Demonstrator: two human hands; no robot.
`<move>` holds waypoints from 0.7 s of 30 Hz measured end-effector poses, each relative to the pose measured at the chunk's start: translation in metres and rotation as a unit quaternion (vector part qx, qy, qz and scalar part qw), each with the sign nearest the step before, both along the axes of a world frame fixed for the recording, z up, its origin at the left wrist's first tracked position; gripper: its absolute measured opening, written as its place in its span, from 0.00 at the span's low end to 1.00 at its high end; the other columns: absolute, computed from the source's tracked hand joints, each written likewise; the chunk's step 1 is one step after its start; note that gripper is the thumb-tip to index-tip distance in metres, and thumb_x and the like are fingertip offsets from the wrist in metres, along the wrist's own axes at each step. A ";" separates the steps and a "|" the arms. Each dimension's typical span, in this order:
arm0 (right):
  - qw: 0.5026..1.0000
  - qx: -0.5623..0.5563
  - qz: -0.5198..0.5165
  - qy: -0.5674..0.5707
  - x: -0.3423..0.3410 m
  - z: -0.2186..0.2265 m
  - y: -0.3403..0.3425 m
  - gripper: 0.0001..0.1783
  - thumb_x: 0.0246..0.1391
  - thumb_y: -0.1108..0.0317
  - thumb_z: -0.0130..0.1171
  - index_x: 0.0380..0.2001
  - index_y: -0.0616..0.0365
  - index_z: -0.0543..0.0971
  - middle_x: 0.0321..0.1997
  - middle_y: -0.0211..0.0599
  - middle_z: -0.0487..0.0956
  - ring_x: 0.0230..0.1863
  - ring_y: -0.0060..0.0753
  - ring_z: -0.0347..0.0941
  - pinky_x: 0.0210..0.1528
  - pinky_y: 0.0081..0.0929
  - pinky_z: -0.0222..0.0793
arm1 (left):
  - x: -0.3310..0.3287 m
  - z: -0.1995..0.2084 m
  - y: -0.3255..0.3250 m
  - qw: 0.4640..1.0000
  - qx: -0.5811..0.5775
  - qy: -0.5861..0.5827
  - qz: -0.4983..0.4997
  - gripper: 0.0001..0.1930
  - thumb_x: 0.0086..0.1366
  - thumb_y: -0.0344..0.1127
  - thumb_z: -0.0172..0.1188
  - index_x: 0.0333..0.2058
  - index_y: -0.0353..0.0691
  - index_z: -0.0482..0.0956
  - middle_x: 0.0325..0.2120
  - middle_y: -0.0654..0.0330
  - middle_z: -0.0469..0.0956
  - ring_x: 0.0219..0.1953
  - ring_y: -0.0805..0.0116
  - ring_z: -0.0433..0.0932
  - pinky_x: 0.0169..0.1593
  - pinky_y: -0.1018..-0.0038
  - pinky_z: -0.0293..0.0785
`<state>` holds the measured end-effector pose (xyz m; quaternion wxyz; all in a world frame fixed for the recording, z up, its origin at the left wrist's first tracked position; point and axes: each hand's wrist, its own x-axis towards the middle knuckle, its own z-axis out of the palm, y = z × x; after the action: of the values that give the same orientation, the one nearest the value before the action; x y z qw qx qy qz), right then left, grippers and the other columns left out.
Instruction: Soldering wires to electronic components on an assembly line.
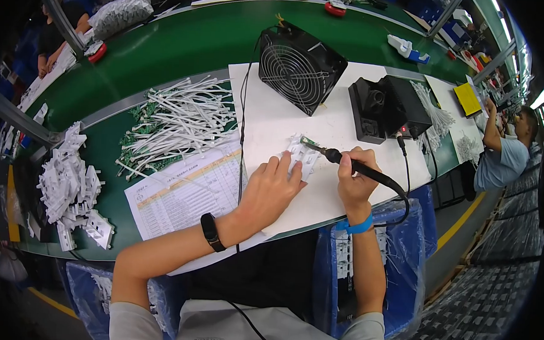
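Note:
My right hand is closed around the handle of a soldering iron, pen-like, its cord looping down beside my wrist. The iron's tip reaches a small green circuit board at a white plastic housing. Fingers of my left hand press the housing against white paper; the hand partly covers it. Whether the tip touches the board cannot be made out. Left of the hand lies a pile of white cables with green boards. Further left are heaped white plastic housings.
Beyond my hands stand a black fan and a black soldering station. A printed sheet lies under my left forearm. More white cables lie right. Lined blue bins sit below the table edge. A co-worker is at right.

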<state>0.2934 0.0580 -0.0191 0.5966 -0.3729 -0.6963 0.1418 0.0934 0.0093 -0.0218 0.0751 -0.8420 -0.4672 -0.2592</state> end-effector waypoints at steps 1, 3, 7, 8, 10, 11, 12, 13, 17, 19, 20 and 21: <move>1.000 -0.001 0.000 -0.001 0.000 0.000 0.000 0.08 0.56 0.75 0.63 0.30 0.60 0.72 0.18 0.30 0.73 0.17 0.16 0.63 0.20 0.17 0.55 | 0.000 0.000 0.000 1.000 0.000 0.002 0.000 0.20 0.62 0.42 0.65 0.46 0.32 0.81 0.47 0.44 0.78 0.41 0.60 0.76 0.39 0.73 0.76; 1.000 0.013 0.003 -0.020 0.001 0.000 0.001 0.07 0.56 0.76 0.63 0.30 0.60 0.73 0.18 0.31 0.73 0.16 0.17 0.62 0.20 0.17 0.55 | 0.000 -0.001 0.000 1.000 0.001 -0.011 0.003 0.20 0.60 0.42 0.67 0.45 0.33 0.81 0.47 0.46 0.77 0.40 0.59 0.76 0.38 0.71 0.77; 1.000 0.014 -0.002 -0.023 0.001 -0.001 0.000 0.07 0.55 0.77 0.63 0.29 0.60 0.73 0.17 0.32 0.72 0.16 0.17 0.62 0.20 0.17 0.55 | 0.001 -0.003 0.001 1.000 0.000 -0.027 0.004 0.20 0.59 0.42 0.69 0.45 0.35 0.81 0.47 0.47 0.77 0.40 0.58 0.77 0.37 0.69 0.78; 1.000 0.011 -0.005 -0.009 0.000 -0.001 0.000 0.08 0.54 0.77 0.63 0.29 0.60 0.73 0.17 0.32 0.72 0.16 0.17 0.62 0.20 0.17 0.55 | 0.000 -0.003 0.001 1.000 0.000 -0.027 0.005 0.20 0.59 0.42 0.69 0.45 0.35 0.81 0.47 0.47 0.77 0.40 0.58 0.77 0.37 0.69 0.78; 1.000 0.007 -0.008 0.004 0.000 -0.001 0.000 0.08 0.54 0.78 0.63 0.29 0.60 0.73 0.17 0.32 0.73 0.16 0.17 0.62 0.20 0.17 0.55 | 0.001 -0.004 0.001 1.000 0.004 -0.022 0.005 0.20 0.59 0.42 0.69 0.45 0.35 0.81 0.47 0.47 0.77 0.40 0.59 0.77 0.37 0.69 0.78; 1.000 0.011 -0.002 -0.004 -0.001 0.000 0.001 0.08 0.54 0.78 0.63 0.29 0.60 0.73 0.17 0.32 0.72 0.16 0.17 0.62 0.20 0.17 0.55 | 0.001 -0.004 0.001 1.000 0.004 -0.022 0.005 0.20 0.59 0.42 0.69 0.45 0.35 0.81 0.47 0.47 0.77 0.40 0.59 0.77 0.37 0.69 0.78; 1.000 0.015 0.005 -0.012 -0.001 0.001 0.001 0.08 0.54 0.78 0.63 0.29 0.60 0.73 0.17 0.31 0.72 0.16 0.17 0.62 0.20 0.17 0.55 | 0.001 -0.003 0.001 1.000 0.001 -0.019 0.006 0.20 0.59 0.42 0.69 0.45 0.35 0.81 0.47 0.47 0.77 0.40 0.59 0.77 0.37 0.69 0.78; 1.000 0.015 0.005 -0.012 -0.001 0.001 0.001 0.08 0.54 0.78 0.63 0.29 0.60 0.73 0.17 0.31 0.72 0.16 0.17 0.62 0.20 0.17 0.55 | 0.001 -0.002 0.001 1.000 -0.001 -0.015 0.008 0.20 0.59 0.42 0.69 0.45 0.35 0.81 0.47 0.47 0.77 0.40 0.59 0.77 0.37 0.69 0.78; 0.994 0.009 -0.036 0.099 0.004 -0.010 -0.002 0.05 0.58 0.77 0.58 0.32 0.61 0.71 0.21 0.31 0.71 0.21 0.17 0.62 0.25 0.18 0.56 | 0.001 -0.003 0.002 1.000 0.003 -0.016 0.009 0.20 0.59 0.42 0.69 0.45 0.35 0.81 0.46 0.47 0.77 0.40 0.59 0.77 0.37 0.69 0.78; 0.990 0.003 -0.039 0.137 0.005 -0.003 -0.003 0.07 0.63 0.71 0.54 0.31 0.59 0.69 0.22 0.29 0.67 0.22 0.16 0.58 0.26 0.17 0.52 | 0.001 -0.003 0.001 1.000 0.002 -0.018 0.007 0.20 0.59 0.42 0.69 0.45 0.35 0.81 0.47 0.47 0.77 0.40 0.59 0.77 0.37 0.69 0.78; 0.990 0.010 -0.051 0.132 0.005 -0.001 -0.001 0.09 0.64 0.68 0.52 0.30 0.58 0.69 0.22 0.27 0.66 0.21 0.15 0.57 0.23 0.17 0.49 | 0.001 -0.003 0.001 1.000 0.001 -0.018 0.008 0.20 0.59 0.42 0.69 0.45 0.35 0.81 0.47 0.47 0.77 0.40 0.59 0.77 0.37 0.69 0.78; 0.989 -0.002 -0.049 0.141 0.003 0.000 -0.002 0.10 0.64 0.67 0.52 0.29 0.58 0.68 0.22 0.27 0.65 0.22 0.16 0.55 0.25 0.18 0.48 | 0.001 -0.003 0.001 1.000 0.002 -0.016 0.008 0.20 0.59 0.42 0.69 0.45 0.35 0.81 0.47 0.47 0.77 0.40 0.59 0.77 0.37 0.69 0.78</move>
<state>0.2965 0.0556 -0.0193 0.6945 -0.3835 -0.5859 0.1651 0.0940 0.0106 -0.0245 0.0716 -0.8338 -0.4746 -0.2728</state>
